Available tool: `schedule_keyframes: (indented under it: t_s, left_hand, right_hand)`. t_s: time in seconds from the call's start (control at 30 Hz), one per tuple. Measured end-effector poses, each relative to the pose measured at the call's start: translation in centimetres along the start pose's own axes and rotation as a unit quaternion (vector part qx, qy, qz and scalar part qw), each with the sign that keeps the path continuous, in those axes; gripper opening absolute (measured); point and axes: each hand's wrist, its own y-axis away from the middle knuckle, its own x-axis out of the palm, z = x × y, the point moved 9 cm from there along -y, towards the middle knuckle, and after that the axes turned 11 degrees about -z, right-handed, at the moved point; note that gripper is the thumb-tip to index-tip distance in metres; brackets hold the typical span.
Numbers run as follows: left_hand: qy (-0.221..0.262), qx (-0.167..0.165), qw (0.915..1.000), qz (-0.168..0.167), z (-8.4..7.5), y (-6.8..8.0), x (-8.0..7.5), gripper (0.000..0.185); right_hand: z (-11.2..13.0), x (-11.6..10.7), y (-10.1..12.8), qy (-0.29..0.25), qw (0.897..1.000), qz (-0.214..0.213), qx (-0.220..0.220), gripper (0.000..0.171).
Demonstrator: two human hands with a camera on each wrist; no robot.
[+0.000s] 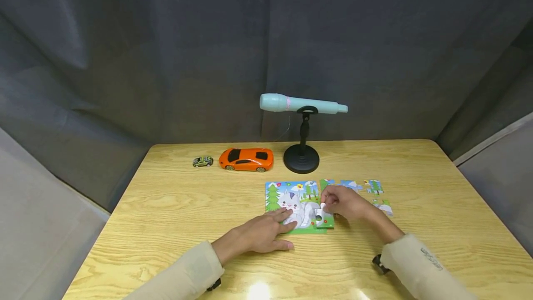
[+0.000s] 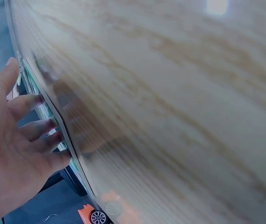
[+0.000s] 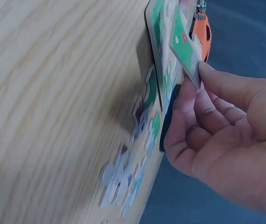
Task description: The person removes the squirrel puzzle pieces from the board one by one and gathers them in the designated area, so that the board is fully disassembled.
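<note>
A puzzle board (image 1: 272,194) printed with a white squirrel-like animal and trees lies on the table. My left hand (image 1: 266,233) rests on its lower left part, fingers spread and fairly straight; the left wrist view shows the fingertips touching the board's edge region. Between thumb and fingers my right hand (image 1: 345,202) pinches a jigsaw puzzle piece (image 1: 327,220), green and white with a red flower. That piece is tilted up at the board's lower right corner, and in the right wrist view the puzzle piece (image 3: 185,49) looks lifted above the board.
Loose puzzle pieces (image 1: 383,207) lie right of the board, partly behind the right hand. Behind stand an orange toy car (image 1: 247,159), a small patterned toy car (image 1: 202,161) and a light blue microphone (image 1: 312,104) on a black stand (image 1: 301,159). Dark curtain hangs behind the table.
</note>
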Motion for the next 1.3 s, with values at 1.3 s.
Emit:
schedule_keyframes:
  t_s: [1.3]
  left_hand:
    - [0.015, -0.008, 0.9998, 0.005, -0.1, 0.0, -0.1, 0.063]
  right_hand:
    - [-8.8, -7.8, 6.9, -0.011, 0.997, 0.025, 0.066, 0.015]
